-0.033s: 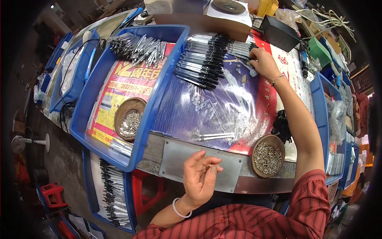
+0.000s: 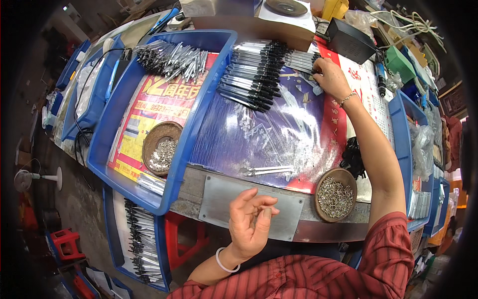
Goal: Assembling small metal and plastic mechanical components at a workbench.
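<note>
Slim clear-barrelled pens lay side by side in a small batch at the far edge of the purple sheet, just right of a larger stack of black-ended pens. Judged by eye, each was light and fairly stiff, smooth enough to slide or roll against its neighbours, and thin-walled, so a hard squeeze or sideways bend might have cracked or bowed one. Best hold seemed a light pinch close to an end, or across the barrel's middle, with the rest of the row left lying flat. The right hand reached over the sheet to the right end of that batch, palm down, fingers bent and narrow, tips at the pen ends. Fingertips were partly hidden behind the knuckles there, so whether they pinched a pen or only touched the row could not be told. The left hand hung over the metal plate at the near edge of the bench, fingers loosely curled, thumb close to the fingertips; the gap was small and too unclear to say whether anything tiny sat in it. Between that hand and the pens lay several thin white rods on the sheet. Right of the plate stood a round brown bowl of small metal pieces. Left of the sheet, a blue tray held another loose heap of pens.
</note>
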Action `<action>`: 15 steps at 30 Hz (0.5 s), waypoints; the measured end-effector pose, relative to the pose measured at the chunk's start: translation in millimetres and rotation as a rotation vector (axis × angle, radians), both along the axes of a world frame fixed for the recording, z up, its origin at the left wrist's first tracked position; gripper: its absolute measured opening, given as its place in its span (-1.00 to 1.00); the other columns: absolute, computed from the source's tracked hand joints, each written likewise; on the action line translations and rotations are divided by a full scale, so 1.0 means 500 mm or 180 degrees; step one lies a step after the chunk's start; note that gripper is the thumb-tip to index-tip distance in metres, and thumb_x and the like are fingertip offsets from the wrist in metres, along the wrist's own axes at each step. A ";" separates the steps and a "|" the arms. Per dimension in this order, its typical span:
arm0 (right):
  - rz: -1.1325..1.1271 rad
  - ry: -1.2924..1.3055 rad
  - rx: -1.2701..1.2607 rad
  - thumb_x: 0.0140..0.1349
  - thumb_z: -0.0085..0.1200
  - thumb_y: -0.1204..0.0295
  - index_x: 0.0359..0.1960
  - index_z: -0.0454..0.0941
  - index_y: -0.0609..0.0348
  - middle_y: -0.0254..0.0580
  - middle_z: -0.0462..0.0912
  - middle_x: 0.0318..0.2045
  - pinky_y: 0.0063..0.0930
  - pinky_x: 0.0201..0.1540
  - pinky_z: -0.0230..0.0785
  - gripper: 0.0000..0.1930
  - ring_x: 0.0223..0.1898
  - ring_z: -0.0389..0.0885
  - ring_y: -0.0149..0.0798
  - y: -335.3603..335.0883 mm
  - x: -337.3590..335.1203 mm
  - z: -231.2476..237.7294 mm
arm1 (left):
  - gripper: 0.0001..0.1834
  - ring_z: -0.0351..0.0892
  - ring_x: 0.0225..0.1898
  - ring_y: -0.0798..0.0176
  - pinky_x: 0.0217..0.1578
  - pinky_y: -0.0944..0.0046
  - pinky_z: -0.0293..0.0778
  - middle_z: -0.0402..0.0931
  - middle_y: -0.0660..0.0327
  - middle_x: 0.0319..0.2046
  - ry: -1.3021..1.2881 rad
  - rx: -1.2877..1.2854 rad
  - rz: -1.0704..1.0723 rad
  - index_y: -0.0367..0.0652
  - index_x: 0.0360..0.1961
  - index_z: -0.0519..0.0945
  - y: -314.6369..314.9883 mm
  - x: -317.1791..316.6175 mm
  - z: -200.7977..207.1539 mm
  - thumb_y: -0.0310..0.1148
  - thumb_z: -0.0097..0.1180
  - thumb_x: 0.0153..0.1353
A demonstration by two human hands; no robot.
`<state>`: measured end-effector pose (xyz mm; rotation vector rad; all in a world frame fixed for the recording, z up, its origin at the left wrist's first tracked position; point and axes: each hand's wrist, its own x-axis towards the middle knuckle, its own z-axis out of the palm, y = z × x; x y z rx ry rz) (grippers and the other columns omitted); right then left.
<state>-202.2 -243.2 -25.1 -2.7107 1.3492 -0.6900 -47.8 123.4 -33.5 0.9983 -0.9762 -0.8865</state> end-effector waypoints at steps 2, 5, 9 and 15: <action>-0.0024 0.0013 0.0024 -0.05 0.05 0.53 -0.38 0.43 0.26 0.05 0.48 -0.36 -0.20 -0.20 0.33 -0.84 -0.26 0.49 0.07 0.001 -0.005 -0.005 | -0.54 0.51 -0.36 0.32 -0.28 0.39 0.45 0.46 -0.01 -0.22 -0.0005 0.0014 -0.0014 -0.27 0.13 0.04 0.002 -0.001 0.000 -0.59 -0.15 0.23; -0.0147 -0.0255 0.0016 -0.04 0.04 0.53 -0.35 0.43 0.26 0.03 0.49 -0.34 -0.21 -0.19 0.33 -0.82 -0.26 0.49 0.06 0.019 -0.008 -0.004 | -0.55 0.51 -0.37 0.33 -0.29 0.40 0.45 0.46 0.00 -0.22 -0.0072 0.0006 -0.0003 -0.28 0.13 0.05 0.004 -0.002 0.004 -0.58 -0.15 0.24; -0.0088 -0.0565 0.0158 0.00 0.07 0.51 -0.31 0.43 0.26 -0.04 0.50 -0.33 -0.29 -0.21 0.36 -0.80 -0.29 0.51 -0.03 0.111 -0.018 0.042 | -0.61 0.51 -0.38 0.36 -0.31 0.43 0.44 0.48 0.03 -0.24 -0.0162 0.0152 0.0059 -0.30 0.09 0.14 0.008 -0.003 0.003 -0.57 -0.15 0.24; 0.0360 -0.0841 0.0798 0.05 0.10 0.46 -0.31 0.47 0.27 -0.11 0.51 -0.40 -0.42 -0.30 0.37 -0.81 -0.42 0.51 -0.24 0.324 -0.068 0.131 | -0.80 0.51 -0.40 0.42 -0.35 0.47 0.44 0.52 0.11 -0.31 -0.0356 0.0279 0.0143 -0.35 -0.09 0.37 0.006 -0.004 0.010 -0.53 -0.13 0.26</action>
